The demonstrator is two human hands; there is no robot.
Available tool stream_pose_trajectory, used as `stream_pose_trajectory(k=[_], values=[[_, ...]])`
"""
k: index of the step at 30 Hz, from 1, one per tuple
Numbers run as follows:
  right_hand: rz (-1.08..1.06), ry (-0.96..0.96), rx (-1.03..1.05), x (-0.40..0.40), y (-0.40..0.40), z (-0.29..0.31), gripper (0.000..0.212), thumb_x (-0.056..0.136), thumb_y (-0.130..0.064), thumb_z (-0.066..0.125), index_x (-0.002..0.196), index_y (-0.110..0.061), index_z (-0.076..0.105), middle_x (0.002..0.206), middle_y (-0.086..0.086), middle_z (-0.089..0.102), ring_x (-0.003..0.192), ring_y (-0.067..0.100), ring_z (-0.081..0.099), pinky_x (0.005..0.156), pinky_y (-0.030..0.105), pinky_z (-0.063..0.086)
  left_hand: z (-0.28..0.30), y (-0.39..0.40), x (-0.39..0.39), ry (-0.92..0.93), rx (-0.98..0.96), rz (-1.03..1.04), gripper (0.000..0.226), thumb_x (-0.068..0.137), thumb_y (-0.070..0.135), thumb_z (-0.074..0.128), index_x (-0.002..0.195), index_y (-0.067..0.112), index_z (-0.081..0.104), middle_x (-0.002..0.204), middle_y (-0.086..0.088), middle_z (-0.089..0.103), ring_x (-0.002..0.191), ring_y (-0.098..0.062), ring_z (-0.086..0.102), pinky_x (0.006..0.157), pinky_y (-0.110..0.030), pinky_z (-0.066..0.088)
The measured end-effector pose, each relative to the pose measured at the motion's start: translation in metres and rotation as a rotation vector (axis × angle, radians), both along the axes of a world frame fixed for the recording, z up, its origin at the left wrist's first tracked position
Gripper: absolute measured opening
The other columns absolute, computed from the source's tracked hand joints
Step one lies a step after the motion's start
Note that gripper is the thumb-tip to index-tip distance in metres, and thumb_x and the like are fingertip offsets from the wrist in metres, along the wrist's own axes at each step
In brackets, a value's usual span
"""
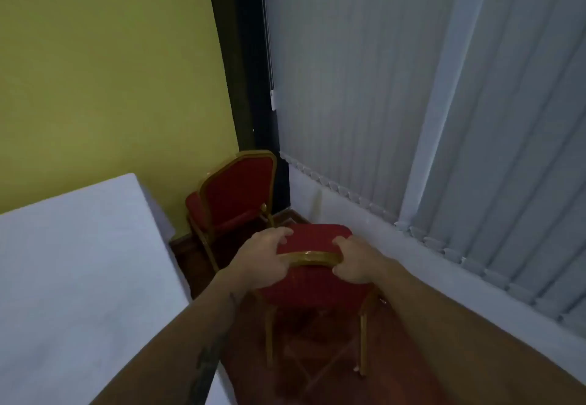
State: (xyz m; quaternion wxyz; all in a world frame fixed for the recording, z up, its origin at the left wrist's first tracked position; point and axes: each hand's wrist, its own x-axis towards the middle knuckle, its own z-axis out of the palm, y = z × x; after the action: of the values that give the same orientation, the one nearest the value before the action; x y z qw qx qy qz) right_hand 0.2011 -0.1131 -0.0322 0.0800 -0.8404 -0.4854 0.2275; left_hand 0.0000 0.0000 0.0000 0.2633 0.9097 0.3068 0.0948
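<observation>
A red padded chair (314,290) with a gold metal frame stands just in front of me, its back toward me. My left hand (260,259) grips the top left of its backrest, fingers curled over the gold rim. At the top right of the same backrest my right hand (355,265) grips the rim, thumb over the front padding. A second red and gold chair (234,195) stands beyond it in the corner, turned toward the left.
A table under a white cloth (79,278) fills the left side. A yellow wall (111,72) rises behind it. Grey vertical blinds (412,103) and a low white ledge (396,262) run along the right. The floor (317,357) is dark red-brown.
</observation>
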Motion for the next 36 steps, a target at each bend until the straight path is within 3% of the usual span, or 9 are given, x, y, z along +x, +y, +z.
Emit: stream_pose_trajectory(k=[3,7,11,15,20,23,29,33,36], values=[[0.074,0.019,-0.038,0.007,0.004,-0.013,0.062,0.077,-0.037,0.061,0.136,-0.023,0.047,0.120,0.004,0.054,0.121,0.031,0.054,0.103,0.050,0.045,-0.018,0.005,0.022,0.120,-0.062,0.025,0.080,0.086,0.035,0.065,0.156,0.021,0.030,0.148,-0.001,0.045,0.135,-0.022,0.045,0.110,-0.037,0.040],[0.107,-0.057,0.008,0.013,0.006,-0.038,0.035,0.082,-0.029,0.062,0.113,-0.025,0.046,0.096,-0.004,0.051,0.102,0.025,0.057,0.101,0.048,0.044,-0.048,0.013,0.038,0.375,-0.102,0.031,0.105,0.078,0.041,0.065,0.160,0.031,0.001,0.163,0.002,0.025,0.145,-0.024,0.033,0.116,-0.047,0.032],[0.078,-0.037,0.057,0.032,0.011,-0.055,0.018,0.082,-0.024,0.061,0.098,-0.026,0.053,0.086,-0.006,0.058,0.090,0.023,0.062,0.092,0.045,0.051,-0.056,0.015,0.052,0.449,0.028,0.029,0.076,0.084,0.029,0.064,0.153,0.022,0.033,0.139,-0.004,0.050,0.130,-0.029,0.048,0.110,-0.048,0.034],[0.063,0.003,0.093,0.043,0.015,-0.067,0.018,0.082,-0.023,0.064,0.097,-0.030,0.057,0.088,-0.007,0.062,0.084,0.019,0.061,0.072,0.035,0.046,-0.058,0.035,0.072,0.552,0.019,-0.001,0.037,0.071,0.030,0.057,0.107,0.022,0.061,0.105,-0.003,0.065,0.100,-0.029,0.065,0.089,-0.044,0.054],[0.004,0.013,0.086,0.045,0.021,-0.077,0.028,0.074,-0.016,0.061,0.095,-0.034,0.058,0.085,-0.007,0.064,0.082,0.020,0.063,0.075,0.038,0.053,-0.067,0.052,0.088,0.590,-0.038,-0.016,0.036,0.070,0.030,0.057,0.102,0.019,0.068,0.097,-0.003,0.066,0.088,-0.027,0.065,0.081,-0.040,0.057],[-0.019,0.017,0.076,0.047,0.023,-0.082,0.029,0.068,-0.017,0.057,0.088,-0.037,0.054,0.081,-0.008,0.061,0.078,0.021,0.062,0.067,0.037,0.052,-0.074,0.059,0.085,0.545,-0.051,-0.054,0.033,0.067,0.033,0.055,0.094,0.021,0.071,0.089,0.001,0.067,0.082,-0.024,0.065,0.075,-0.038,0.056],[0.005,-0.004,0.058,0.042,0.012,-0.080,0.026,0.066,-0.016,0.055,0.076,-0.040,0.048,0.077,-0.010,0.060,0.075,0.019,0.061,0.070,0.039,0.054,-0.065,0.037,0.082,0.562,-0.020,-0.019,0.016,0.073,0.027,0.058,0.084,0.015,0.061,0.089,-0.003,0.063,0.084,-0.026,0.063,0.070,-0.034,0.051],[0.080,-0.034,0.069,0.048,-0.004,-0.082,0.026,0.065,-0.017,0.053,0.077,-0.040,0.048,0.076,-0.010,0.061,0.081,0.023,0.061,0.075,0.040,0.051,-0.060,0.010,0.086,0.649,-0.055,0.024,0.031,0.078,0.024,0.059,0.105,0.011,0.068,0.109,-0.010,0.067,0.099,-0.030,0.067,0.077,-0.033,0.054],[0.143,-0.047,0.063,0.066,-0.012,-0.087,0.036,0.062,-0.019,0.051,0.081,-0.049,0.048,0.080,-0.009,0.061,0.088,0.029,0.061,0.082,0.049,0.051,-0.059,-0.010,0.094,0.685,-0.083,0.069,0.032,0.078,0.022,0.059,0.105,0.009,0.068,0.106,-0.009,0.067,0.097,-0.029,0.067,0.075,-0.032,0.055]])
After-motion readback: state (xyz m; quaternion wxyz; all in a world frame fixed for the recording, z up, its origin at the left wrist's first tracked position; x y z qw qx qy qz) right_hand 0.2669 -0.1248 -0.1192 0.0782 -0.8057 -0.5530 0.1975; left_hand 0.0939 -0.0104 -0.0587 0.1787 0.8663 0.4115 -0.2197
